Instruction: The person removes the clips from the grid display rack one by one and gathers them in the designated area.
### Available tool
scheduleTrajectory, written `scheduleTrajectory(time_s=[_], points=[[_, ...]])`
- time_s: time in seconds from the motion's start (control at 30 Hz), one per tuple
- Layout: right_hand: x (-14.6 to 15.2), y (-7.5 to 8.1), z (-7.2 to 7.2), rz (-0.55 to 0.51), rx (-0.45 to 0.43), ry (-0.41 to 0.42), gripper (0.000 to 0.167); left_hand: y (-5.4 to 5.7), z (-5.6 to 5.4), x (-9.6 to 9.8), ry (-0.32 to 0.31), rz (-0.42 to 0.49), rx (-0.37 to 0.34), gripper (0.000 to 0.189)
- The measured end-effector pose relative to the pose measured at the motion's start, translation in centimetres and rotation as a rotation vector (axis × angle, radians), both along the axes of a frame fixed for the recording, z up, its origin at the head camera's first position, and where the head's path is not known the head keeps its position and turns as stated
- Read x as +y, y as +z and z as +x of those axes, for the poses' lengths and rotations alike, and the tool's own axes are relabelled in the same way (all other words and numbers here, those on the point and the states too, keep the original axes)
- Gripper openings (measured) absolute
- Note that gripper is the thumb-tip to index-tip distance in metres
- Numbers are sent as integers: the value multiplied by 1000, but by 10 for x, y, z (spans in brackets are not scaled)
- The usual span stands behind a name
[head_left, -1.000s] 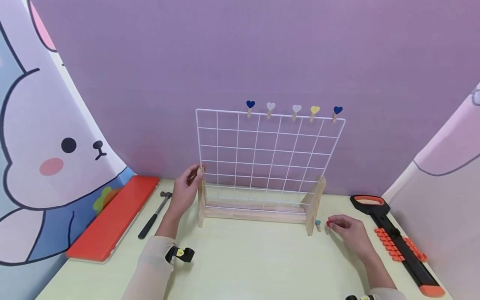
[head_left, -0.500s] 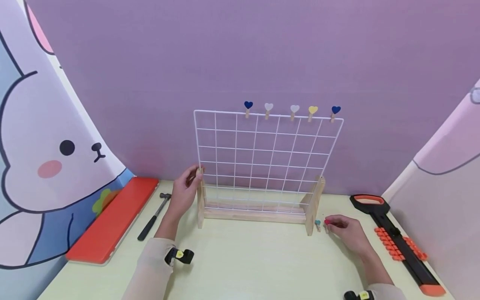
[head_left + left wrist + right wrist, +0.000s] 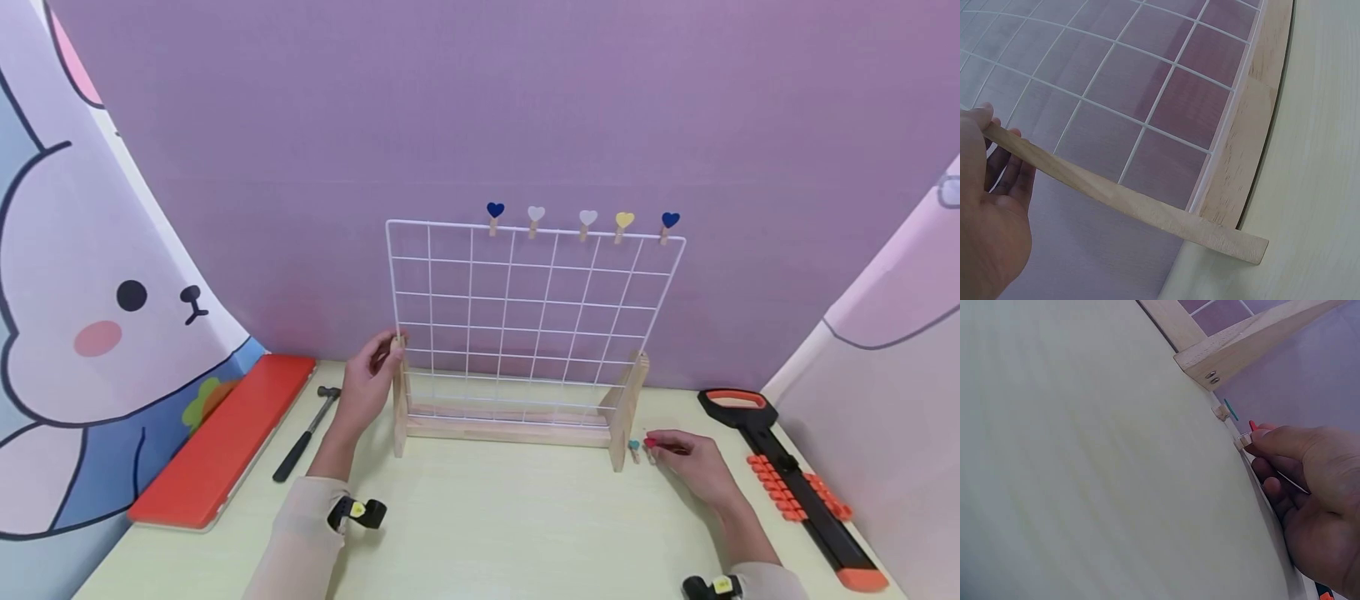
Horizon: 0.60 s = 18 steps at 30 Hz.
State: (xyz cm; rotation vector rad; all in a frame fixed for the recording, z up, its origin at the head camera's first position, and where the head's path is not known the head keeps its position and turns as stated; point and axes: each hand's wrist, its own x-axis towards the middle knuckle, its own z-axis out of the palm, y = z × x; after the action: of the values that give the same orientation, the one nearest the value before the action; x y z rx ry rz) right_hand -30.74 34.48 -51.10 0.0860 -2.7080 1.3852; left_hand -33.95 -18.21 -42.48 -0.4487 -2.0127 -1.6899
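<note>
A white wire grid point(image 3: 491, 296) stands in a wooden base point(image 3: 510, 433). My left hand point(image 3: 367, 383) grips the top of the base's left upright point(image 3: 1110, 190), thumb on one side and fingers behind. Several heart clothespins sit along the grid's top bar: two dark blue point(image 3: 495, 211), two white point(image 3: 536, 214) and one yellow point(image 3: 625, 221). Right of the base, at table level, my right hand point(image 3: 697, 467) pinches a red heart clothespin point(image 3: 1244, 441) between thumb and forefinger. Just left of it lies a teal heart clothespin point(image 3: 634, 447); nothing holds it.
A red flat case point(image 3: 225, 442) and a small hammer point(image 3: 306, 435) with a black handle lie to the left. At the right is a black and orange tool point(image 3: 795, 492) with rows of orange pieces. A purple backdrop point(image 3: 450, 108) rises behind the table point(image 3: 480, 533).
My right hand has shifted slightly left with the red heart clothespin, closer to the teal one. The left hand keeps its grip on the upright. The head view has drifted a little.
</note>
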Motion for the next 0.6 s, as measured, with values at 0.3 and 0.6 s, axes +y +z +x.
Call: scheduleTrajectory(time_s=[0.3, 0.6], points=[[-1, -1, 0, 12, 13, -11, 34, 1, 1, -1, 12, -16, -12, 41], [-3, 1, 5, 21, -23, -42, 36, 0, 1, 0, 6, -8, -19, 40]])
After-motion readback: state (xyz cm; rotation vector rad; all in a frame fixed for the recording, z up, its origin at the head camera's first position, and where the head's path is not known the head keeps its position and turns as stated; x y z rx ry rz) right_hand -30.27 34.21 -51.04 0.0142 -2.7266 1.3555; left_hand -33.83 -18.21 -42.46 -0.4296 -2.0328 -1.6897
